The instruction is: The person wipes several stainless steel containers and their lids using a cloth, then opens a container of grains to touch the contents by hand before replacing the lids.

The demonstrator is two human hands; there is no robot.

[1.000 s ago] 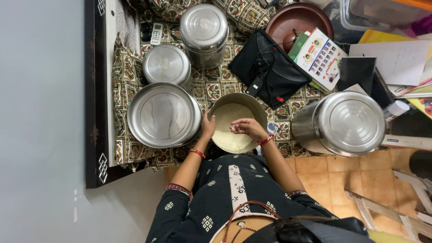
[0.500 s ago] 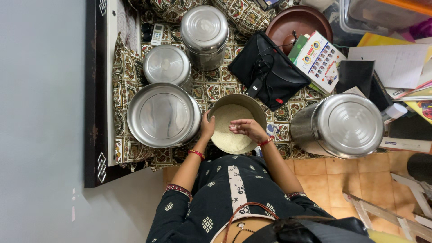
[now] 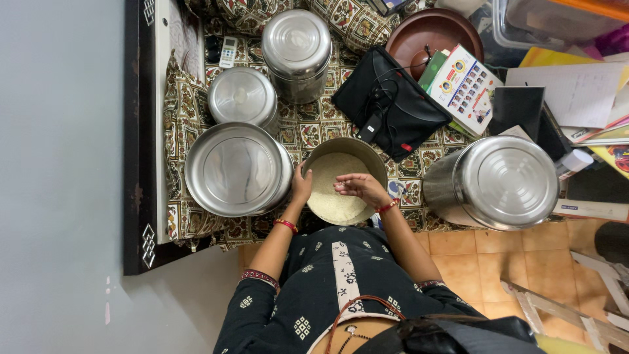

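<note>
1. A round metal bowl (image 3: 346, 152) filled with pale rice (image 3: 333, 190) is sitting on the patterned cloth (image 3: 308, 128), at the near edge just in front of the person.
2. The left hand (image 3: 301, 187) is gripping the bowl's left rim, fingers curled against its wall.
3. The right hand (image 3: 359, 189) is hovering over the rice, palm down, fingers loosely bent and narrow; whether it is pinching any grains, I cannot tell.
4. A wide lidded steel pot (image 3: 237, 169) is standing just left of the bowl, with 2 smaller lidded steel containers (image 3: 296, 46) behind it.
5. A large steel drum (image 3: 501, 181) is standing to the right, and a black pouch (image 3: 393, 101) is lying just behind the bowl.
</note>
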